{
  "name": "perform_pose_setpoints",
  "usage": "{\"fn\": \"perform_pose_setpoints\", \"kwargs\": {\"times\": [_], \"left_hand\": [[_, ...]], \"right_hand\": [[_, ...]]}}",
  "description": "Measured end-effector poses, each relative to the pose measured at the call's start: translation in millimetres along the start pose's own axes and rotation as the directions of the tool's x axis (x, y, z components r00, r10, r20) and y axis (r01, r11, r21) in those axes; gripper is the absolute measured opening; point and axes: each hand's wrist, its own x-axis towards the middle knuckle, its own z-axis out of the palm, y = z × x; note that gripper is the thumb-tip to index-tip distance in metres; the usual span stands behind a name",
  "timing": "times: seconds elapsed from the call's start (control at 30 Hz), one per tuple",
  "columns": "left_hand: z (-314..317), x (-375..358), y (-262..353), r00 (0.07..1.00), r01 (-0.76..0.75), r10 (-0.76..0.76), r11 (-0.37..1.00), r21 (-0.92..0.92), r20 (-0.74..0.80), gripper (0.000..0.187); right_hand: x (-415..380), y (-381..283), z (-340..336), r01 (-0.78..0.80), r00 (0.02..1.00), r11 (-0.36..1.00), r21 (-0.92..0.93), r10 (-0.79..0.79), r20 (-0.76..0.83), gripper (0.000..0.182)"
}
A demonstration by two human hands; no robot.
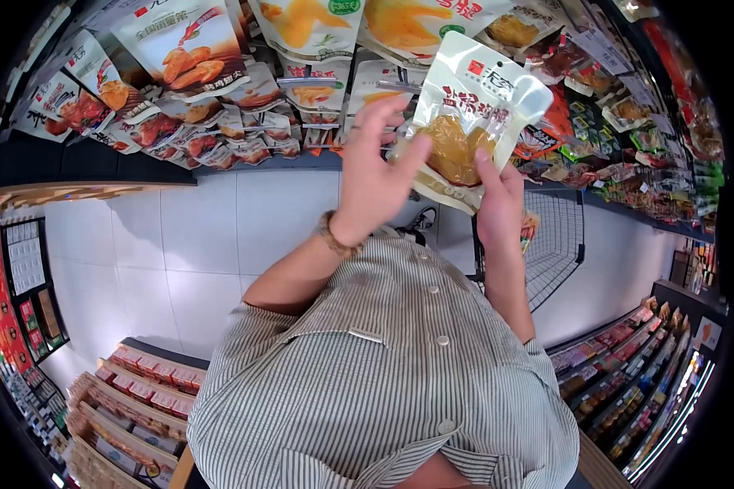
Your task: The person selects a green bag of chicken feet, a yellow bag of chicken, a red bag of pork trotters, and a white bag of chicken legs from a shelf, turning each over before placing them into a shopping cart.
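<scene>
I hold a pale snack packet point(473, 106) with red print and a clear window that shows brownish food, raised in front of a rack of hanging packets. My left hand point(375, 175), with a beaded bracelet at the wrist, grips the packet's left edge with the thumb while the fingers spread behind it. Its lower right side rests in my right hand point(499, 200), whose thumb presses on the clear window. My striped shirt fills the lower middle of the view.
Hanging snack packets point(187, 57) cover the rack ahead. A wire shopping trolley point(556, 236) stands just right of my right arm. More stocked shelves point(139, 399) lie at lower left and lower right point(628, 375). Pale floor tiles point(179, 261) spread to the left.
</scene>
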Motion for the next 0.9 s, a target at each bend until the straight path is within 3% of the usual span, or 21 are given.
{"fn": "perform_pose_setpoints", "kwargs": {"times": [0.03,0.07,0.13,0.17,0.2,0.23,0.27,0.3,0.33,0.4,0.47,0.5,0.53,0.6,0.73,0.9], "left_hand": [[-2,-4,1,0.993,-0.079,0.072,0.994,0.075,0.098,0.06],[-1,-10,5,0.994,-0.075,0.068,0.994,0.078,0.085,0.06],[6,-18,14,0.955,-0.178,0.169,0.984,0.013,0.242,0.061],[10,-18,11,0.968,-0.124,0.145,0.986,-0.111,0.204,0.056],[7,-17,10,0.97,-0.121,0.141,0.987,-0.108,0.197,0.056],[1,-15,7,0.963,0.12,-0.033,0.941,-0.317,0.267,0.059],[-7,-12,6,0.912,0.354,-0.181,0.798,-0.487,0.368,0.061],[-19,-7,8,0.863,0.479,-0.247,0.679,-0.556,0.442,0.051],[-24,-3,6,0.886,0.457,-0.202,0.533,-0.712,0.417,0.042],[-33,0,14,0.874,0.471,-0.304,0.347,-0.811,0.378,0.037],[-39,2,14,0.862,0.487,-0.325,0.315,-0.815,0.39,0.039],[-42,2,14,0.847,0.507,-0.337,0.278,-0.816,0.411,0.042],[-43,1,15,0.848,0.504,-0.341,0.28,-0.817,0.407,0.042],[-40,1,17,0.846,0.518,-0.338,0.332,-0.789,0.413,0.045],[-37,-3,24,0.86,0.496,-0.35,0.404,-0.769,0.371,0.047],[-41,-4,24,0.871,0.482,-0.326,0.421,-0.768,0.368,0.042]], "right_hand": [[-3,0,1,0.077,0.997,0.979,-0.187,-0.07,0.045,0.029],[-7,-2,4,0.157,0.986,0.918,-0.363,-0.128,0.102,0.028],[-21,-5,21,0.22,0.966,0.883,-0.415,-0.139,0.218,0.044],[-27,-5,24,0.31,0.936,0.837,-0.451,-0.184,0.3,0.05],[-30,-5,26,0.399,0.897,0.783,-0.477,-0.224,0.382,0.056],[-32,-12,28,0.397,0.896,0.784,-0.477,-0.218,0.388,0.056],[-33,-23,32,0.5,0.846,0.695,-0.516,-0.264,0.464,0.057],[-34,-28,33,0.596,0.787,0.595,-0.54,-0.299,0.539,0.057],[-32,-27,28,0.594,0.787,0.598,-0.538,-0.291,0.544,0.057],[-22,-26,15,0.65,0.758,0.59,-0.479,-0.461,0.462,0.052],[-20,-29,16,0.588,0.805,0.601,-0.541,-0.494,0.327,0.049],[-21,-27,18,0.523,0.852,0.711,-0.47,-0.446,0.273,0.047],[-21,-24,20,0.521,0.853,0.714,-0.468,-0.443,0.276,0.047],[-21,-17,23,0.382,0.906,0.888,-0.257,-0.306,0.291,0.047],[-26,-14,26,0.236,0.951,0.934,-0.269,-0.164,0.263,0.035],[-26,-11,28,0.244,0.952,0.935,-0.256,-0.182,0.246,0.029]]}}
